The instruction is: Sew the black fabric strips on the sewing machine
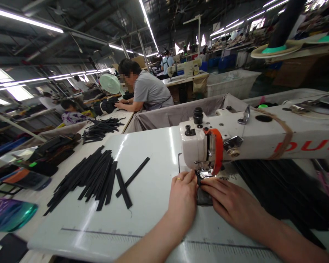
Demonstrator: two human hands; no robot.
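Both my hands meet at the needle area of a white sewing machine with an orange guard. A small piece of black fabric shows between my fingertips, beside the presser foot. My left hand has its fingers closed down on the fabric's left side, a ring on one finger. From the right, my right hand presses its fingers together on the same piece. Much of the fabric is hidden under my fingers. Left of the machine lies a pile of black fabric strips, with two strips crossed next to it.
More black strips lie under the machine arm, by pink-handled scissors. A ruler scale runs along the front of the table. At left are a purple-teal object and a phone. A co-worker bends over another table ahead.
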